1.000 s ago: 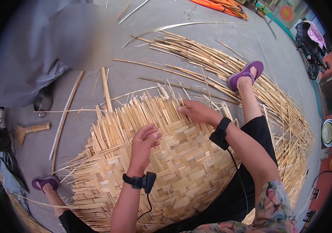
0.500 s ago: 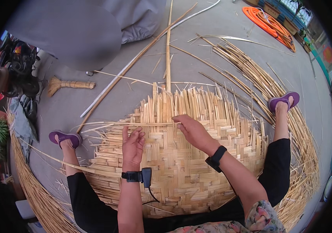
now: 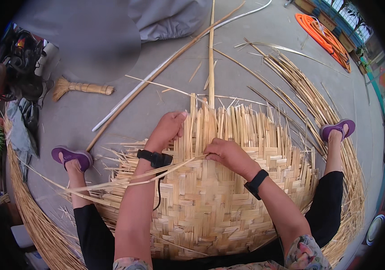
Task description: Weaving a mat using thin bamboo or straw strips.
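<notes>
A woven reed mat (image 3: 228,198) lies between my legs, its loose upright strips fringing the far edge. My right hand (image 3: 230,156) is closed over a few flat reed strips (image 3: 167,170) at the middle of the weave. Those strips trail left, crossing my left forearm at the wristband. My left hand (image 3: 167,129) is higher, at the left end of the far fringe, fingers curled and pinched beside the upright strips. What it pinches, if anything, is hidden. A long pale pole-like strip (image 3: 211,63) runs away from the mat's far edge.
Bundles of long reeds lie on the right (image 3: 291,85) and along the left (image 3: 35,220). A small straw brush (image 3: 84,87), a white rod (image 3: 134,94) and an orange hose (image 3: 320,38) rest on the grey floor. My sandalled feet flank the mat. Grey cloth (image 3: 170,18) is at the far left.
My left hand has moved up and away, from an open-fingered pose to a curled one. The strips under my right hand have swung lower and now cross my left forearm.
</notes>
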Tool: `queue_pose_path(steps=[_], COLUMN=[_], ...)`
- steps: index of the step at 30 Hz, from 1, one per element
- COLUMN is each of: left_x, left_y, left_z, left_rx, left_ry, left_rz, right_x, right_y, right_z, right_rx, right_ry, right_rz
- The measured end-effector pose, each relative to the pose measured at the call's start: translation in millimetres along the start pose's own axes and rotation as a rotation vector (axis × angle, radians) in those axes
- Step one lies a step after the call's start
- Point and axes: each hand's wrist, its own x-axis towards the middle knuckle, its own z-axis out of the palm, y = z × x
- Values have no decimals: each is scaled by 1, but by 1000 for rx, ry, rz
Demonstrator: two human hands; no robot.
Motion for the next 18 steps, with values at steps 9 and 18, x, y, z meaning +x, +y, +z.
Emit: queue_pose_path(steps=[9, 18], left_x=[-34, -10], left_y=[12, -5], left_z=[24, 35], left_rx=[-128, 34], left_ry=[-100, -102], left_rz=[-50, -18], right_x=[-14, -20], right_y=[2, -12], right_z=[6, 17], right_rx=[51, 355], right_ry=[194, 492], right_rz=[-56, 186])
